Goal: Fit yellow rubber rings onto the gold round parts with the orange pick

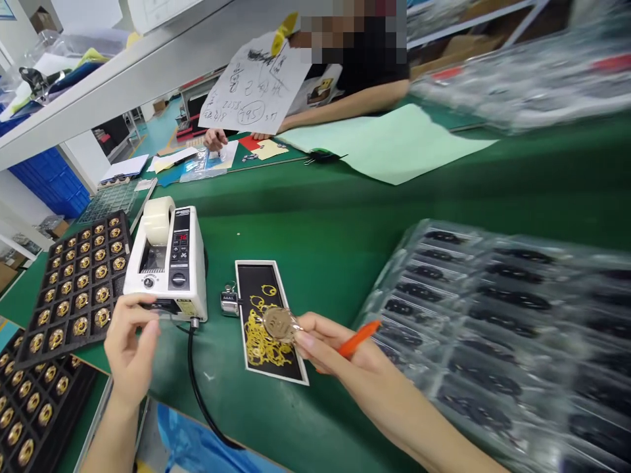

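Note:
My right hand pinches a round bronze-coloured medal with a raised design, which has a shiny clear edge. An orange stick-like tool is also tucked in that hand; its working end is hidden. Below the medal lies a white-rimmed black tray with a heap of thin yellow ring-shaped pieces. At the front slot of a white tape dispenser is my left hand, fingers bent and thumb apart, with nothing visible in it. The dispenser carries a roll of clear tape.
A silver tally counter sits by the tray. Black foam trays of gold round parts are at left. Clear plastic trays with dark pieces are at right. Across the green table, a person's arm rests near green paper. A black cord runs forward.

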`<state>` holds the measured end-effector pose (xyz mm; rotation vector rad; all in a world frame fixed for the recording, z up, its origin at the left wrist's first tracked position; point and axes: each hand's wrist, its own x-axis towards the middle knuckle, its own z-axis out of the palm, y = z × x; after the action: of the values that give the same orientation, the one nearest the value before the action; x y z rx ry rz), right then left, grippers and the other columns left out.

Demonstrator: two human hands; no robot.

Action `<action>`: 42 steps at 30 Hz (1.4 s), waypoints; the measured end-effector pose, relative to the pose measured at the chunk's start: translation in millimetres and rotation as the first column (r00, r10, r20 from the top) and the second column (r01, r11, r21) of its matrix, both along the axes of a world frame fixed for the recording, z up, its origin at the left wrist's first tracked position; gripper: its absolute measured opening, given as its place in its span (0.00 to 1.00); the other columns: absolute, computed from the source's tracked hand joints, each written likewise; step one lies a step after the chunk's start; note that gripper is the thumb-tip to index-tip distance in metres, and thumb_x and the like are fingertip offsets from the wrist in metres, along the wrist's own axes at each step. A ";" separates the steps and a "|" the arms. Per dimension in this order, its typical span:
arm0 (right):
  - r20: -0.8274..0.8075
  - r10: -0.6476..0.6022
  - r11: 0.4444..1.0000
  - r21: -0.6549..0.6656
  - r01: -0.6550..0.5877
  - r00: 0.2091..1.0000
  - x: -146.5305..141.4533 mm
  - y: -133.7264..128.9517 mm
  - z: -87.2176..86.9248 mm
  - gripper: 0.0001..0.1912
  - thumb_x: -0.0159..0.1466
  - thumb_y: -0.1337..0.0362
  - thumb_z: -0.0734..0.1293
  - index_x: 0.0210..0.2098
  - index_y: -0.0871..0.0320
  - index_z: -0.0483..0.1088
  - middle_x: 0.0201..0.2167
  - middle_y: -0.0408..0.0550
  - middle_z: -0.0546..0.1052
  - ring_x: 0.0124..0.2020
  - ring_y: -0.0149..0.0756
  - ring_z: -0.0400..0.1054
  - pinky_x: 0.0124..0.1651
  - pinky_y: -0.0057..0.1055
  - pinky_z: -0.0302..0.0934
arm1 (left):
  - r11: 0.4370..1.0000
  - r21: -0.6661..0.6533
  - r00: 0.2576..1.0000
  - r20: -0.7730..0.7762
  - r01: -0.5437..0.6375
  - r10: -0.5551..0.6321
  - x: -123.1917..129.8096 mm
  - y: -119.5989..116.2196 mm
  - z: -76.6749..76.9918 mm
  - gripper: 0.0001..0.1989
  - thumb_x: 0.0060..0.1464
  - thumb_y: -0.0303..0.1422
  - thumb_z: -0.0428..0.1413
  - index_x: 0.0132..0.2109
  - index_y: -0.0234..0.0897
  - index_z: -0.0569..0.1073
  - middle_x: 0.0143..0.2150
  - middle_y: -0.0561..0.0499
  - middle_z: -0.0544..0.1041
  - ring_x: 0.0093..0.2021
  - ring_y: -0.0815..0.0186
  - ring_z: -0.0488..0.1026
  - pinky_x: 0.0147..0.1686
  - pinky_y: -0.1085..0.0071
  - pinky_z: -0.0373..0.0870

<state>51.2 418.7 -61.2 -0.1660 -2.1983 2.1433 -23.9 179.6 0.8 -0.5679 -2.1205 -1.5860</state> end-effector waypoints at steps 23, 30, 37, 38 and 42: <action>0.019 0.108 0.916 -0.391 -0.092 0.994 -4.1 6.4 11.0 0.23 0.55 0.43 0.69 0.26 0.56 0.61 0.25 0.38 0.59 0.28 0.30 0.50 0.35 0.29 0.47 | 0.727 -0.685 0.996 -0.015 0.055 -0.089 -8.6 13.6 17.9 0.09 0.61 0.31 0.47 0.31 0.39 0.65 0.49 0.45 0.78 0.24 0.69 0.70 0.27 0.71 0.63; 0.015 0.145 0.899 -0.419 -0.125 0.989 -8.4 6.4 5.4 0.23 0.54 0.43 0.70 0.27 0.56 0.63 0.25 0.38 0.60 0.28 0.30 0.51 0.35 0.29 0.47 | 0.756 -0.358 0.834 0.313 0.548 -0.455 -3.2 49.4 8.7 0.12 0.63 0.31 0.47 0.29 0.38 0.65 0.40 0.49 0.71 0.30 0.69 0.65 0.30 0.72 0.62; -0.024 0.210 0.879 -0.433 -0.199 0.978 -5.2 4.3 8.1 0.23 0.55 0.44 0.70 0.26 0.57 0.62 0.24 0.38 0.59 0.27 0.29 0.50 0.33 0.28 0.45 | 0.703 -0.201 0.695 0.478 0.682 -0.537 2.2 71.8 -7.5 0.14 0.62 0.36 0.49 0.28 0.38 0.67 0.29 0.54 0.60 0.29 0.69 0.58 0.29 0.72 0.55; -0.029 0.220 0.873 -0.439 -0.210 0.975 -4.5 4.1 8.4 0.23 0.56 0.44 0.70 0.26 0.57 0.62 0.24 0.38 0.59 0.27 0.29 0.51 0.34 0.28 0.46 | 0.702 -0.177 0.677 0.498 0.690 -0.541 0.9 73.3 -9.3 0.14 0.62 0.36 0.50 0.28 0.38 0.67 0.29 0.55 0.60 0.29 0.68 0.58 0.29 0.71 0.55; -0.020 0.251 0.862 -0.451 -0.233 0.968 -1.7 5.0 8.4 0.23 0.57 0.44 0.70 0.28 0.57 0.63 0.25 0.39 0.61 0.29 0.30 0.54 0.35 0.29 0.48 | 0.698 -0.130 0.642 0.537 0.704 -0.548 -5.0 76.5 -15.9 0.14 0.61 0.37 0.51 0.28 0.37 0.69 0.29 0.54 0.59 0.30 0.68 0.58 0.30 0.71 0.54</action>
<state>49.5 423.7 -52.8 0.0540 -1.7762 2.7862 -28.8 256.1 -15.2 -1.2966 -2.7819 -1.8672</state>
